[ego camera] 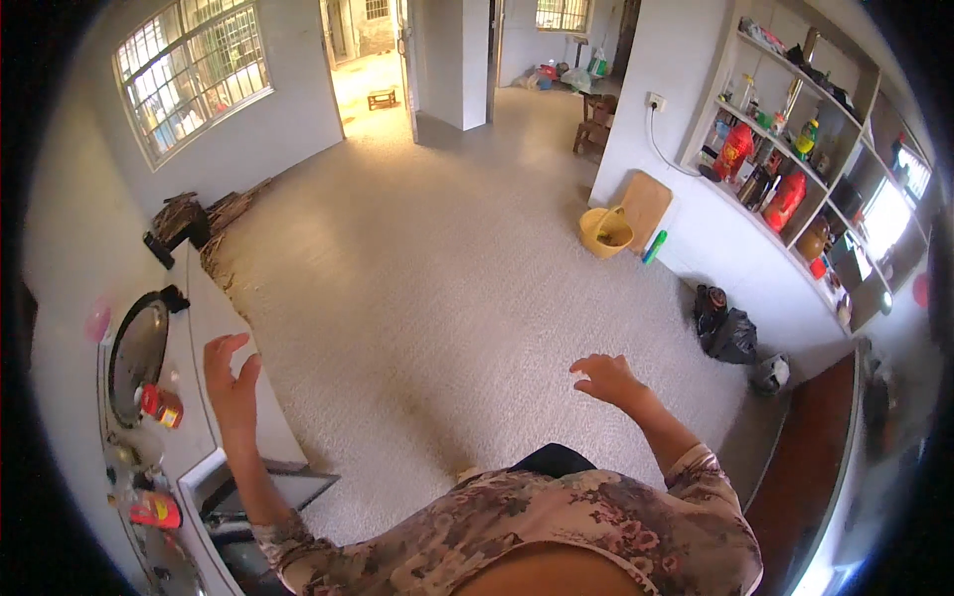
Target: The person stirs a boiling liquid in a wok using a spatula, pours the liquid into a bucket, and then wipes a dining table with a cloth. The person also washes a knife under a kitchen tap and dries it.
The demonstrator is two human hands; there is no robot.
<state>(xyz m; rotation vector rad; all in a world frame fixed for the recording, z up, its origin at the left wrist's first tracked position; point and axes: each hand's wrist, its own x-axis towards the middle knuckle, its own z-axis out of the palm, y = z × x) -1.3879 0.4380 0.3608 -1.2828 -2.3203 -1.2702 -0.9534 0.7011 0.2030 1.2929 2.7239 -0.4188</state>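
My left hand [232, 376] is raised beside the white counter [195, 298] at the left, its thumb and fingers apart and nothing between them. Behind it on the counter stand a red-lidded jar [161, 406] and a large black-rimmed wok or pan [139, 359]. Over the speckled floor [417, 313] hangs my right hand [610, 380], also without anything in it, its fingers loosely curved and spread from the thumb. Neither hand touches an object.
By the right wall sit a yellow basket [605, 232], a wooden board [647, 205], a green bottle [655, 246] and black plastic bags [727, 331]. Shelves [782, 145] above hold bottles and red bags. Firewood [223, 212] lies beyond the counter. A doorway [373, 82] opens at the back.
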